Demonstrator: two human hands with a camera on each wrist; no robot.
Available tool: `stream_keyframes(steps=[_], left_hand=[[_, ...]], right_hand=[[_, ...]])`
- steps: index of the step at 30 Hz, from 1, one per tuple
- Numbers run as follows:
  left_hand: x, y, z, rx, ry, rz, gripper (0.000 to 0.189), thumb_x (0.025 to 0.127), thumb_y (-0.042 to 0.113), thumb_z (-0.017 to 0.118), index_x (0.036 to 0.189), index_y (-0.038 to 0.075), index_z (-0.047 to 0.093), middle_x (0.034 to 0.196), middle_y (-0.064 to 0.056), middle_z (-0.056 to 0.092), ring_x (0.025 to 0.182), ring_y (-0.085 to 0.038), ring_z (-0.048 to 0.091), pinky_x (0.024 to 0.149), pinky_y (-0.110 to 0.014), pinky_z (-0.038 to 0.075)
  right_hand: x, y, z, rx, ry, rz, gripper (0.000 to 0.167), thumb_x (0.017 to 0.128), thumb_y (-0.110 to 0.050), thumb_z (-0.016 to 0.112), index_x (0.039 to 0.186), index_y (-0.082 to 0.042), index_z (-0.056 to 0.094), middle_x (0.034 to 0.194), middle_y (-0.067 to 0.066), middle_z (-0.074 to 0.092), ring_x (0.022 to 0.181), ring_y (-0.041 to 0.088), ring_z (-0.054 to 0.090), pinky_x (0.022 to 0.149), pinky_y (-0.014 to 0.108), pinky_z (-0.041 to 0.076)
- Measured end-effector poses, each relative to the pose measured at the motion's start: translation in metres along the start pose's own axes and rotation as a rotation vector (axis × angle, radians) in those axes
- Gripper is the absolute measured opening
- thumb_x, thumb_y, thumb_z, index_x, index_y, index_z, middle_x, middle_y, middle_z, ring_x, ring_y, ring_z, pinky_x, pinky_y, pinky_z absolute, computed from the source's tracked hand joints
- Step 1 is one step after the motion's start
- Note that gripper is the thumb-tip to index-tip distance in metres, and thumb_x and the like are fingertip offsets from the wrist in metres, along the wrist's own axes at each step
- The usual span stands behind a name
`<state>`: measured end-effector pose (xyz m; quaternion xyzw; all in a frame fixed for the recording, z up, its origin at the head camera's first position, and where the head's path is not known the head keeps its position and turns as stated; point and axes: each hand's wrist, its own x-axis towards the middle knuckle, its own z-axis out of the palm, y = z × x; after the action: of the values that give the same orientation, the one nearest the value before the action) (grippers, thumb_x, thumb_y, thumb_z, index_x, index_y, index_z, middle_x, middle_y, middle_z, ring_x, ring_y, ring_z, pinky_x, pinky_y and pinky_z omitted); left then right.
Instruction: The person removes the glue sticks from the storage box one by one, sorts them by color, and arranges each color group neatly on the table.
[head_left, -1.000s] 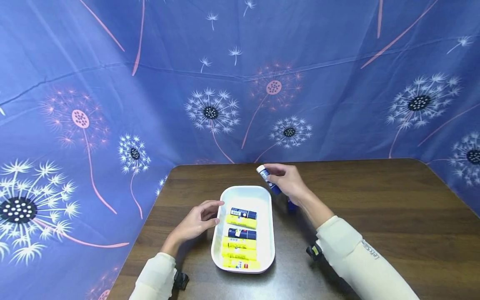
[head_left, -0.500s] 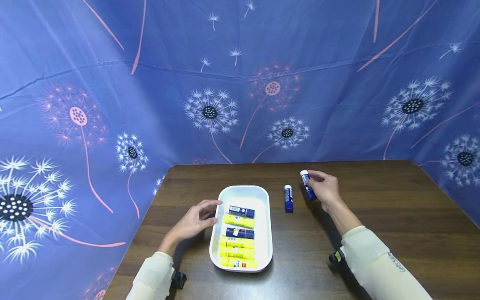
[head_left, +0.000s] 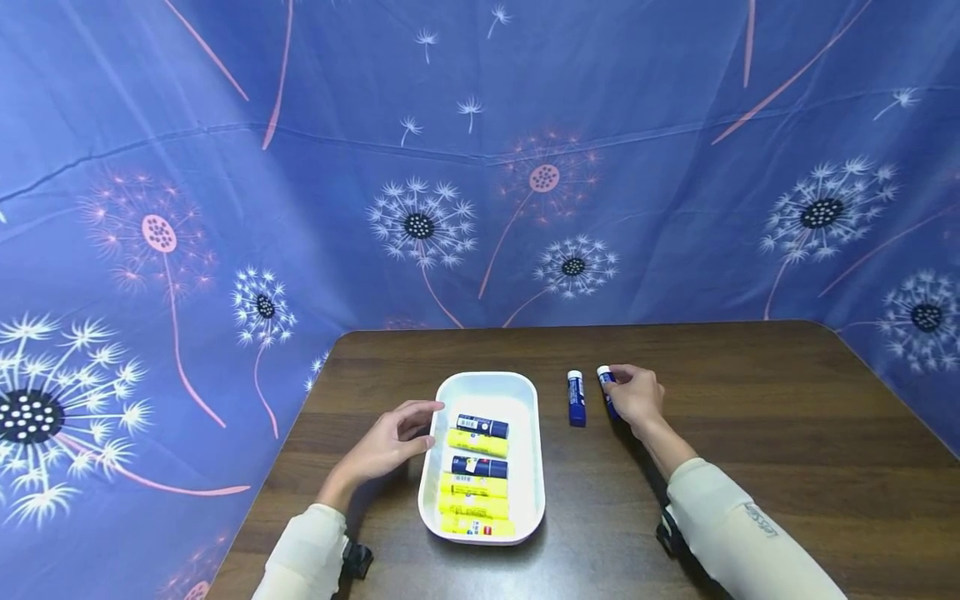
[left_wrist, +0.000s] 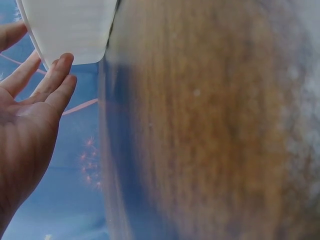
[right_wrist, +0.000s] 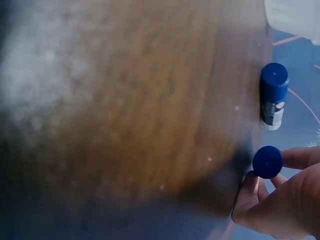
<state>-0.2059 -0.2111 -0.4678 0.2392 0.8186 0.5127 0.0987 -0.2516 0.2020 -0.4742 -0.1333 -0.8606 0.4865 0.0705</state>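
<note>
A blue glue stick with a white end [head_left: 605,385] is pinched between the thumb and fingers of my right hand [head_left: 637,395], lying at or just over the table. In the right wrist view its round blue cap [right_wrist: 267,162] faces the camera. To its left a second blue glue stick [head_left: 576,398] lies on the table, parallel and a little apart. My left hand [head_left: 385,442] touches the left rim of the white tray [head_left: 529,417] with fingertips and thumb; in the left wrist view the fingers [left_wrist: 59,75] lie against its outer wall.
Inside the tray, yellow glue sticks [head_left: 474,485] and dark blue glue sticks [head_left: 480,467] lie crosswise in a column. The brown wooden table [head_left: 720,392] stretches out to the right. A blue dandelion-print cloth [head_left: 480,250] hangs behind it.
My right hand has carried the glue stick from beside the tray's far right corner to the right, then down beside the other blue one. The left hand stays at the tray.
</note>
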Motion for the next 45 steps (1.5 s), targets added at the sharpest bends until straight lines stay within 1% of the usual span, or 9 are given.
stream_keyframes(steps=[7, 12, 22, 25, 29, 31, 35, 40, 45], left_hand=[[0.000, -0.001, -0.001, -0.004, -0.005, 0.014, 0.051, 0.097, 0.004, 0.068, 0.146, 0.001, 0.054, 0.148, -0.022, 0.052, 0.135, -0.044, 0.056, 0.113, -0.053, 0.048], [0.001, -0.002, -0.001, -0.004, -0.001, 0.014, 0.051, 0.097, 0.004, 0.068, 0.146, 0.000, 0.054, 0.148, -0.022, 0.052, 0.136, -0.045, 0.055, 0.113, -0.055, 0.047], [0.001, -0.002, -0.002, 0.016, 0.002, -0.005, 0.051, 0.097, 0.005, 0.069, 0.145, 0.002, 0.055, 0.148, -0.021, 0.053, 0.135, -0.043, 0.057, 0.114, -0.056, 0.047], [0.001, -0.002, -0.003, 0.017, 0.005, -0.008, 0.051, 0.096, 0.004, 0.069, 0.145, 0.003, 0.056, 0.148, -0.020, 0.054, 0.134, -0.043, 0.057, 0.114, -0.056, 0.046], [0.002, -0.001, -0.004, 0.020, 0.006, -0.014, 0.050, 0.096, 0.005, 0.069, 0.145, 0.004, 0.056, 0.148, -0.018, 0.054, 0.135, -0.041, 0.057, 0.114, -0.056, 0.046], [0.002, -0.001, -0.004, 0.020, 0.005, -0.015, 0.051, 0.096, 0.005, 0.070, 0.145, 0.004, 0.056, 0.148, -0.018, 0.054, 0.135, -0.041, 0.057, 0.115, -0.055, 0.046], [0.003, -0.001, -0.003, 0.010, 0.002, -0.011, 0.051, 0.096, 0.005, 0.070, 0.145, 0.004, 0.056, 0.148, -0.018, 0.054, 0.134, -0.040, 0.057, 0.115, -0.054, 0.046], [0.003, -0.001, -0.003, 0.009, 0.001, -0.018, 0.051, 0.096, 0.006, 0.070, 0.145, 0.005, 0.056, 0.148, -0.016, 0.054, 0.135, -0.039, 0.057, 0.116, -0.054, 0.045], [0.002, -0.001, -0.004, 0.014, 0.006, -0.019, 0.051, 0.096, 0.006, 0.070, 0.145, 0.004, 0.056, 0.148, -0.017, 0.054, 0.135, -0.039, 0.057, 0.116, -0.054, 0.045]], right_hand=[[-0.001, -0.001, 0.004, -0.070, 0.009, -0.034, 0.039, 0.093, -0.005, 0.064, 0.130, 0.005, 0.067, 0.122, 0.027, 0.070, 0.120, 0.043, 0.060, 0.108, 0.057, 0.039], [0.000, 0.000, 0.005, -0.086, 0.017, -0.078, 0.039, 0.091, -0.005, 0.064, 0.128, 0.006, 0.067, 0.120, 0.028, 0.071, 0.116, 0.043, 0.064, 0.113, 0.058, 0.032], [0.002, 0.001, 0.004, -0.031, 0.001, 0.008, 0.042, 0.093, -0.011, 0.066, 0.133, 0.004, 0.065, 0.126, 0.028, 0.069, 0.128, 0.046, 0.051, 0.109, 0.058, 0.036], [0.003, -0.008, 0.000, -0.039, 0.041, -0.001, 0.046, 0.094, -0.016, 0.066, 0.136, 0.001, 0.064, 0.131, 0.028, 0.065, 0.132, 0.045, 0.049, 0.112, 0.057, 0.036], [0.001, -0.035, -0.004, -0.004, 0.057, -0.083, 0.047, 0.094, -0.017, 0.066, 0.139, -0.004, 0.063, 0.138, 0.027, 0.059, 0.132, 0.043, 0.052, 0.109, 0.055, 0.041], [-0.002, -0.052, -0.004, 0.044, 0.009, -0.140, 0.046, 0.094, -0.016, 0.067, 0.139, -0.006, 0.064, 0.140, 0.024, 0.058, 0.131, 0.042, 0.055, 0.107, 0.052, 0.045], [-0.009, -0.078, 0.001, 0.156, -0.183, -0.218, 0.045, 0.096, -0.012, 0.067, 0.141, -0.007, 0.062, 0.147, 0.020, 0.058, 0.133, 0.039, 0.054, 0.106, 0.047, 0.050], [-0.014, -0.093, 0.015, 0.227, -0.370, -0.269, 0.047, 0.096, -0.008, 0.068, 0.142, -0.008, 0.061, 0.146, 0.017, 0.060, 0.133, 0.034, 0.055, 0.107, 0.043, 0.051], [-0.021, -0.103, 0.028, 0.242, -0.555, -0.289, 0.047, 0.097, -0.010, 0.070, 0.143, -0.012, 0.061, 0.147, 0.012, 0.060, 0.132, 0.034, 0.056, 0.105, 0.041, 0.055]])
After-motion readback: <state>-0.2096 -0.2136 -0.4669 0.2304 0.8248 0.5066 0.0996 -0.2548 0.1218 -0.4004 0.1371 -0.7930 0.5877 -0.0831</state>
